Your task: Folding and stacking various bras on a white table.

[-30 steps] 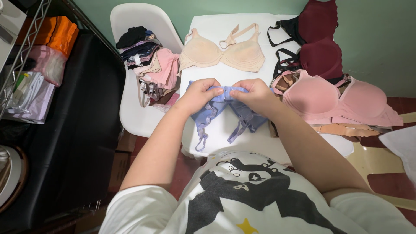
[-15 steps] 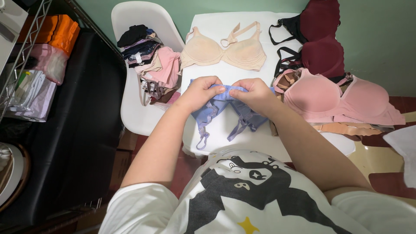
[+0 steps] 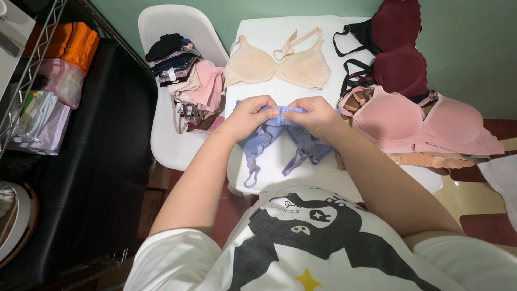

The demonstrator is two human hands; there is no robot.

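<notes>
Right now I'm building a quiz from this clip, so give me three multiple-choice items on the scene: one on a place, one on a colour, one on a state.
1. Where does the beige bra lie?
A. on the white table, beyond the hands
B. on the chair
C. on the black couch

2. What colour is the bra in the hands?
A. maroon
B. blue
C. pink

3. How is the blue bra held?
A. left hand only
B. lying untouched
C. pinched by the left hand and the right hand

Answers: 1 A, it lies spread flat on the tabletop above both hands; 2 B, its fabric and straps are blue; 3 C, both hands grip its top edge.
</notes>
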